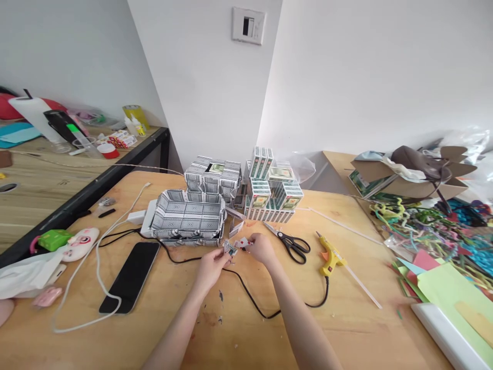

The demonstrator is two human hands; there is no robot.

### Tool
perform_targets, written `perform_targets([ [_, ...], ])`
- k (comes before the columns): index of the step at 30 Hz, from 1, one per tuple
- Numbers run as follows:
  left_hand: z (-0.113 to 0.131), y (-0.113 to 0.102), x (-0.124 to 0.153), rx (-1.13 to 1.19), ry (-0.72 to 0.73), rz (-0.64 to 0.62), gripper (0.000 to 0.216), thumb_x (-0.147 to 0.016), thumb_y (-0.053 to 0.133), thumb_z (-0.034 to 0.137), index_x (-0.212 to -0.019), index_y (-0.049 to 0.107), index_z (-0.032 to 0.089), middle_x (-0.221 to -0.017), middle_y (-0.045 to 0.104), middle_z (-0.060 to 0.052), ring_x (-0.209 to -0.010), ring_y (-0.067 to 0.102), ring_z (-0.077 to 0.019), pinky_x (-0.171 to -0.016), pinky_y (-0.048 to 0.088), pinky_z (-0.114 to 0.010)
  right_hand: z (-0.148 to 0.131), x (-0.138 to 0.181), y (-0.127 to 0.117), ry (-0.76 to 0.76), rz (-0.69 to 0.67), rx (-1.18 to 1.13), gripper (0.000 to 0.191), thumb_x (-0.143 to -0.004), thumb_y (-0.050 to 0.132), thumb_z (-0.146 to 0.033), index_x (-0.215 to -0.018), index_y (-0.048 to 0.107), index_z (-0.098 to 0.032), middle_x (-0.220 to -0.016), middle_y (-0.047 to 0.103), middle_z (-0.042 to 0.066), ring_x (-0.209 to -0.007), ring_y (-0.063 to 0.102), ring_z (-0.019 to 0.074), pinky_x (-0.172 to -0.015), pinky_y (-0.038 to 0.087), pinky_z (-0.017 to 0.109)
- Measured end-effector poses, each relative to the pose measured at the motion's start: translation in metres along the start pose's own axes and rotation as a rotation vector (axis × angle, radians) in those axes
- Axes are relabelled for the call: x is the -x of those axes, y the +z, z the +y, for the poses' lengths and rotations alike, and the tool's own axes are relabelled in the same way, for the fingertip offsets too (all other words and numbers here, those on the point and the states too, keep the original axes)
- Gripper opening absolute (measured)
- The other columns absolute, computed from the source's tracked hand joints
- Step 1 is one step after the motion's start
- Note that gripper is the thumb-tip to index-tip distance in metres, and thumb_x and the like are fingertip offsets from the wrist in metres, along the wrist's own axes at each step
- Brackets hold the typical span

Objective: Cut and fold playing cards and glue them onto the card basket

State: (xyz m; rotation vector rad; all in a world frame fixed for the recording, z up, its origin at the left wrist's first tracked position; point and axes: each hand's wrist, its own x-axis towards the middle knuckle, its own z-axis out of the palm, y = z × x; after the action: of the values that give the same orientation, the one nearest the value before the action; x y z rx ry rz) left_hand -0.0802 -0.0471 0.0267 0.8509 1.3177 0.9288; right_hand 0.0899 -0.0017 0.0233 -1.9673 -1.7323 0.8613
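Left grip (211, 264) pinches a printed piece (230, 250); right grip (262, 247) pinches a card (243, 242) just right of it, long axis unclear.

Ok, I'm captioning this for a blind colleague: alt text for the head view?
A person's left hand and right hand hold small printed pieces above a wooden table, in front of a patterned tray and stacked boxes. Scissors and a yellow glue gun lie right, a phone left.
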Motion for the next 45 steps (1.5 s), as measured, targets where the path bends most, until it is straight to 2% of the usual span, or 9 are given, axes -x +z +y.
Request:
perform_targets([
  [7,0.001,0.025,0.002,0.191,-0.005,-0.166,0.034,-0.062,0.069,0.035,-0.089,0.068,0.014,-0.093,0.069,-0.005,-0.092,0.061,-0.0210,-0.086,0.048,-0.036,-0.004,0.039,0.001,-0.082,0.104,-0.358,0.016,-0.076,0.051,-0.026,-0.079,0.065,-0.018,-0.063,0.061,0.003,-0.054,0.055,0.0158,-0.050,0.041,0.025],
  [11,0.005,0.036,0.002,0.228,-0.003,-0.197,0.038,-0.061,0.071,0.036,-0.092,0.068,0.015,-0.095,0.068,-0.005,-0.091,0.061,-0.0213,-0.086,0.047,-0.037,-0.015,0.062,0.006,-0.222,0.170,-0.317,0.030,-0.083,0.038,-0.018,-0.097,0.065,-0.020,-0.082,0.060,0.007,-0.070,0.057,0.0168,-0.064,0.045,0.027],
  [18,0.012,0.031,0.007,0.342,-0.046,-0.241,0.041,-0.063,0.070,0.035,-0.099,0.066,0.016,-0.103,0.065,-0.008,-0.088,0.061,-0.0197,-0.075,0.050,-0.030,-0.021,0.077,0.007,-0.406,0.156,-0.200,0.054,-0.079,0.038,-0.004,-0.129,0.044,-0.023,-0.106,0.047,0.012,-0.096,0.044,0.0235,-0.083,0.042,0.041],
  [25,0.012,0.016,0.010,0.285,-0.021,-0.179,0.040,-0.068,0.066,0.038,-0.098,0.065,0.013,-0.097,0.067,-0.010,-0.086,0.062,-0.0198,-0.071,0.049,-0.026,-0.035,0.081,0.001,-0.479,0.046,-0.199,0.053,-0.074,0.043,-0.003,-0.123,0.049,-0.022,-0.104,0.047,0.010,-0.096,0.042,0.0229,-0.086,0.040,0.042],
  [31,0.018,0.008,0.011,0.120,0.023,-0.062,0.039,-0.065,0.065,0.043,-0.088,0.067,0.012,-0.087,0.069,-0.008,-0.080,0.064,-0.0216,-0.068,0.052,-0.029,-0.024,0.066,0.000,-0.409,-0.147,-0.572,0.040,-0.075,0.043,-0.011,-0.110,0.060,-0.021,-0.105,0.057,0.007,-0.090,0.055,0.0175,-0.071,0.048,0.029],
  [33,0.019,0.003,0.011,0.101,0.025,-0.056,0.038,-0.064,0.065,0.044,-0.084,0.067,0.012,-0.085,0.070,-0.008,-0.080,0.064,-0.0224,-0.070,0.052,-0.032,-0.017,0.055,0.004,-0.328,-0.114,-0.605,0.035,-0.077,0.042,-0.013,-0.104,0.063,-0.020,-0.101,0.062,0.006,-0.088,0.058,0.0173,-0.072,0.048,0.029],
  [37,0.015,-0.013,0.013,0.013,0.040,-0.101,0.038,-0.063,0.066,0.044,-0.085,0.067,0.013,-0.086,0.070,-0.008,-0.081,0.064,-0.0229,-0.075,0.052,-0.035,-0.016,0.034,0.019,-0.197,0.028,-0.309,0.026,-0.075,0.048,-0.013,-0.092,0.067,-0.018,-0.092,0.064,0.008,-0.083,0.060,0.0189,-0.075,0.046,0.030],
  [41,0.007,-0.028,0.017,-0.019,0.054,-0.078,0.039,-0.064,0.066,0.043,-0.090,0.066,0.013,-0.086,0.070,-0.007,-0.082,0.064,-0.0226,-0.077,0.052,-0.035,-0.029,0.025,0.035,-0.134,0.085,0.024,0.025,-0.070,0.060,-0.020,-0.095,0.064,-0.017,-0.097,0.060,0.012,-0.096,0.054,0.0259,-0.077,0.043,0.034],
  [45,0.006,-0.032,0.020,0.008,0.032,-0.036,0.042,-0.063,0.067,0.044,-0.092,0.065,0.014,-0.087,0.069,-0.007,-0.084,0.064,-0.0230,-0.077,0.052,-0.035,-0.034,0.020,0.042,-0.088,0.062,0.089,0.012,-0.071,0.058,-0.016,-0.081,0.065,-0.015,-0.085,0.063,0.012,-0.090,0.055,0.0258,-0.075,0.042,0.034],
])
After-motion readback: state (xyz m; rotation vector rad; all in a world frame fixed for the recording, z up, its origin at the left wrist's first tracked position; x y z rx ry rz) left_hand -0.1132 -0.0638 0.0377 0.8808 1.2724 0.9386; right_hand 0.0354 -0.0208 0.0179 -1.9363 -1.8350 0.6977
